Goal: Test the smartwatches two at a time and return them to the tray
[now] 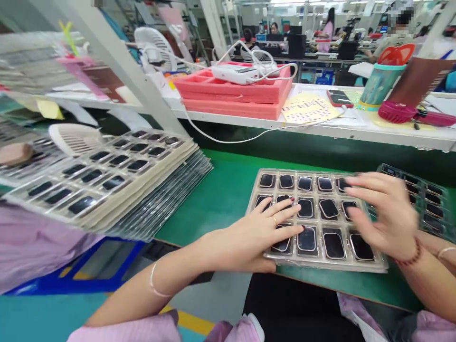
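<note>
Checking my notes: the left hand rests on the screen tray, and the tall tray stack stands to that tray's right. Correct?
No: the head view shows the tall tray stack to the left of the screen tray. The left hand does rest on that tray.

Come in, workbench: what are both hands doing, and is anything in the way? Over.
Left hand spread across compartmented plastic tray of smartwatch-like pieces. Right hand over its right side, contact unclear. In the way: just the hands, hiding some pieces.
</note>
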{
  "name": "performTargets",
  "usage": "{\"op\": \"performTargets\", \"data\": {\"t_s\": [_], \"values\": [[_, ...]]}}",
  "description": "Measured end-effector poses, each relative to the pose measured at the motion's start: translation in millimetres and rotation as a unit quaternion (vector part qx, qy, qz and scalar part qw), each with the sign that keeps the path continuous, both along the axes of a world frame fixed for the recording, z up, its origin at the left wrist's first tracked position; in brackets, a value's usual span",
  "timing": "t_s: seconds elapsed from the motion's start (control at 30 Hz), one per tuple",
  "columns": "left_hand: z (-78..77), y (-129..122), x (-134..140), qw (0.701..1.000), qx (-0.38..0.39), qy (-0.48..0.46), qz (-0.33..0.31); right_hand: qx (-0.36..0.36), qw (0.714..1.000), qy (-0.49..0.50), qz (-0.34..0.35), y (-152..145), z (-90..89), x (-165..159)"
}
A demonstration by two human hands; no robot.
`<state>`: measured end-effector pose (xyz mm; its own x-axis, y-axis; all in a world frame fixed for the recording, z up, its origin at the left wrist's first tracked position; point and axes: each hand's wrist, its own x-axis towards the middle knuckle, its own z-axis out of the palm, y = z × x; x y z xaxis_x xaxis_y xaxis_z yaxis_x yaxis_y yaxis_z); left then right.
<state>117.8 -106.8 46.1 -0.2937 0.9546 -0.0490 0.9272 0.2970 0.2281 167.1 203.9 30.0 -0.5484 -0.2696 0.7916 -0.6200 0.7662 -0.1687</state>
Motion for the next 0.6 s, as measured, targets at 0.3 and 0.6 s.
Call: {"op": "performTargets", "data": {"t_s": [0.3,0.6], "values": [[14.6,130.1,-82.7,0.986,0.149,0.030,0.069,0.277,0.950,-0.058,0.130,-133.9,41.3,-46.7],[23.5,148.3,-115.3,0.978,0.145,0.091,0.115,0.276,0.935,-0.126,0.185,-174.1,58.3,-85.0]]}}
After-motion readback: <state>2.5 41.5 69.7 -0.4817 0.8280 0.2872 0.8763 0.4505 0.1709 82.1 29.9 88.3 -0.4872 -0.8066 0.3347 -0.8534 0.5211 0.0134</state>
